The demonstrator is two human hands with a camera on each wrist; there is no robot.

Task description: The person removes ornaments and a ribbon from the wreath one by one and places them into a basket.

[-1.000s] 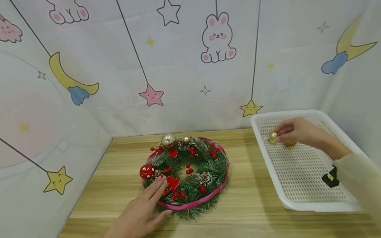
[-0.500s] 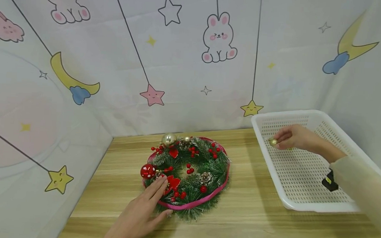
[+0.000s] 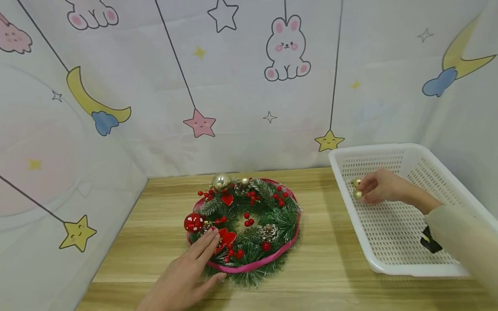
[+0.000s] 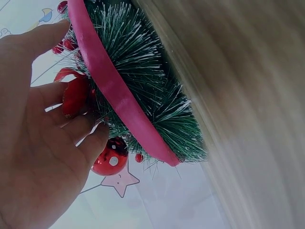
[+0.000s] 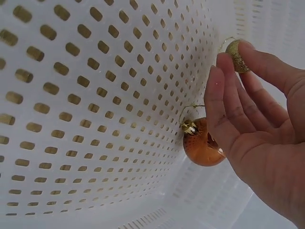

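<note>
A wooden tabletop (image 3: pixel 318 290) is carrying, from largest to smallest, a white perforated basket (image 3: pixel 395 262) at the person's right and a green wreath (image 3: pixel 245 228) near the middle, well apart from the basket. The wreath is lying flat, edged by a pink ribbon (image 3: pixel 251 267) and dressed with red berries, a pine cone and a silver ball (image 3: pixel 221 181) on its far rim. The left hand (image 3: pixel 181 281) is resting palm down on the near-left edge of the wreath, its fingers (image 3: pixel 204 247) lying straight and slightly spread across the greenery, touching it and gripping nothing; in the left wrist view the fingertips are lying just beside a red spotted ball (image 4: pixel 110 156) that is sitting at the wreath's left rim. The right hand (image 3: pixel 380 187) is reaching into the far-left corner of the basket. In the right wrist view its fingers (image 5: pixel 224 109) are loosely extended and only lightly curled, with one fingertip touching a small gold glitter ball (image 5: pixel 237 56) against the basket wall; whether that ball is pinched or merely touched cannot be told. An orange ball (image 5: pixel 204 143) with a gold cap is lying on the basket floor just beside the palm, partly hidden behind the fingers.
</note>
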